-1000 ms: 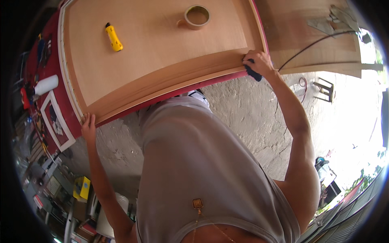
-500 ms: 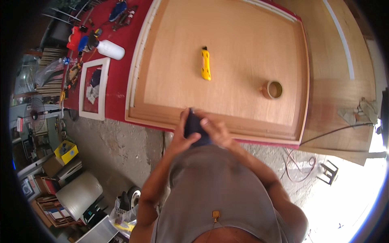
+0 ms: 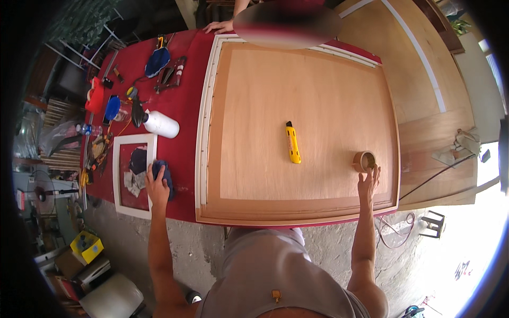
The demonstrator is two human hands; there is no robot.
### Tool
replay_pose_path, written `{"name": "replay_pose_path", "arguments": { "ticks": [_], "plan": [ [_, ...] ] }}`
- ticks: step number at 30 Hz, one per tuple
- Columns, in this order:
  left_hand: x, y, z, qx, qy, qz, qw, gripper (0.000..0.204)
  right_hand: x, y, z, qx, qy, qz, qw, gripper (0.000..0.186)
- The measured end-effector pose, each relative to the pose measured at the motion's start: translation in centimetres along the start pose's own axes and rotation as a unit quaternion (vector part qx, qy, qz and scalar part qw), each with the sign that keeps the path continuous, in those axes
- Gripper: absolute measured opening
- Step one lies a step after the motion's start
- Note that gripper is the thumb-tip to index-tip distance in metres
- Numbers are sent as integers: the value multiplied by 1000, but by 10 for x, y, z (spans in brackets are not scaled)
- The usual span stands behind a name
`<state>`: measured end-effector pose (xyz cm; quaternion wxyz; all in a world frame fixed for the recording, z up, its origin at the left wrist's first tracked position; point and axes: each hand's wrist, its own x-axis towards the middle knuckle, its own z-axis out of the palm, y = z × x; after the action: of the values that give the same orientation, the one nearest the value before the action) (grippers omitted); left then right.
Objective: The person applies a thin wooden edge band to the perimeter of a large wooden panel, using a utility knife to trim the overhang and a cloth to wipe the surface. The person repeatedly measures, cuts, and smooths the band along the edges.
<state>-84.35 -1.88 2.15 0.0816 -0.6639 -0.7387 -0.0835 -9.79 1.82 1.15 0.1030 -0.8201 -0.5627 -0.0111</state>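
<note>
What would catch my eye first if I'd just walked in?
Probably the bright yellow tool with a black end, lying near the middle of the broad wooden panel. Toward the panel's near right corner, the right hand is at a tape roll. On the red table, the left hand rests on a dark blue cloth by a white frame.

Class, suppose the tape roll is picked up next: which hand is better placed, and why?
Probably the right hand: its fingers are spread at the tape roll. The left hand is beyond the wooden panel's left edge, on a dark blue cloth by the white frame.
</note>
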Motion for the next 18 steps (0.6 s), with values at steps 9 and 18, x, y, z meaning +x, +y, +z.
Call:
{"name": "replay_pose_path", "arguments": {
  "ticks": [9, 18],
  "plan": [
    [31, 179, -79, -654, -164, -109, 730, 114, -66, -289, -76, 561, -274, -162, 764, 31],
    [44, 116, -94, -663, -87, -235, 705, 57, -138, -383, -70, 578, -289, -203, 736, 40]
  ]
}}
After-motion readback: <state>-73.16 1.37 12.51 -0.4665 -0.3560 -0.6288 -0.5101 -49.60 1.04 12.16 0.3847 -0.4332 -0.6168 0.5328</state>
